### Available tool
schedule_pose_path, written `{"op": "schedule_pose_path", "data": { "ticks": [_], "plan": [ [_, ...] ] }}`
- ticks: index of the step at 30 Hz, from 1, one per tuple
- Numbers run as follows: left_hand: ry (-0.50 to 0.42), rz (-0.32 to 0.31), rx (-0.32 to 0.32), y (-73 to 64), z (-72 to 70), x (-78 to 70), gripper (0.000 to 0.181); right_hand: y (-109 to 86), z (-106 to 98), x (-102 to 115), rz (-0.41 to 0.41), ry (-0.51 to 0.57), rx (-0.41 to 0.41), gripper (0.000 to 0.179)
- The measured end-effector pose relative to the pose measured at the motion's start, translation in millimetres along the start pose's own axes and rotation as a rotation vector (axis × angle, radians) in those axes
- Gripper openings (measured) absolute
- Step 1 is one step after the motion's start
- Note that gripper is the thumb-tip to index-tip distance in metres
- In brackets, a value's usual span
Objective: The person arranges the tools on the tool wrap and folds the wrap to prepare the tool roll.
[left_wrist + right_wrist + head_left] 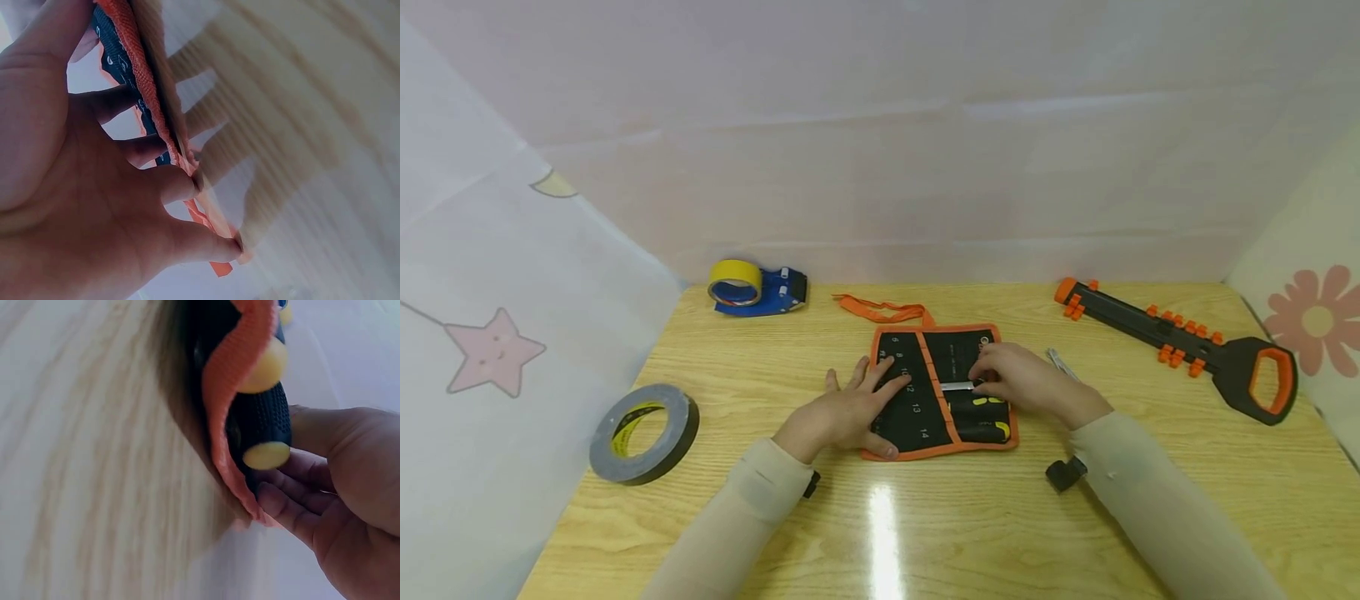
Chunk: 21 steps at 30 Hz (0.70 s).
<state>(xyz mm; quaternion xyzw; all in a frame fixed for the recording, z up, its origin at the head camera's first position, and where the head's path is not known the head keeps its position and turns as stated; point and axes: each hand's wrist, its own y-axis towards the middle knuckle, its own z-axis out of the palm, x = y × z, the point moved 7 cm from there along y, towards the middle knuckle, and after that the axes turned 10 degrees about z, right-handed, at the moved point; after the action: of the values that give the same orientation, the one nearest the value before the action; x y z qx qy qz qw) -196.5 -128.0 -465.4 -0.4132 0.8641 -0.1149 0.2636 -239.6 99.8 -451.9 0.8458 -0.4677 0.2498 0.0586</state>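
A black tool pouch (913, 417) with orange edging lies unrolled on the table, numbers printed down its left half. My left hand (850, 410) is spread over that left side, fingers resting on the fabric and along the edge. On the right half, my right hand (1011, 379) pinches a tool with a silver shaft (957, 386), which points left to the orange middle band. The fingers hide most of its handle. Just below, black handles with yellow ends (267, 455) lie in the pouch. A silver metal tool (1062, 363) lies beside the right wrist.
An orange tie strap (883, 312) trails behind the pouch. A blue tape dispenser (782, 292) with yellow tape stands at the back left. A grey tape roll (677, 433) lies at the left. An orange-and-black saw-like tool (1180, 342) lies at the right. Walls enclose the back and sides.
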Motion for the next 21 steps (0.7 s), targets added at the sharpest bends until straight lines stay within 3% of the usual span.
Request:
{"op": "schedule_pose_path", "data": {
  "ticks": [7,12,21],
  "plan": [
    [0.012,-0.004,0.015,2.0,-0.6,-1.3,0.115,-15.3,-8,-14,0.033,0.016,-0.060,0.019],
    [0.020,-0.018,0.010,0.1,-0.6,-0.3,0.115,-38.7,-21,-22,0.061,0.035,-0.121,0.018],
    [0.024,-0.013,-0.011,-1.6,-2.2,-0.5,0.117,-84.6,-38,-49,0.192,-0.009,-0.228,0.014]
  ]
}}
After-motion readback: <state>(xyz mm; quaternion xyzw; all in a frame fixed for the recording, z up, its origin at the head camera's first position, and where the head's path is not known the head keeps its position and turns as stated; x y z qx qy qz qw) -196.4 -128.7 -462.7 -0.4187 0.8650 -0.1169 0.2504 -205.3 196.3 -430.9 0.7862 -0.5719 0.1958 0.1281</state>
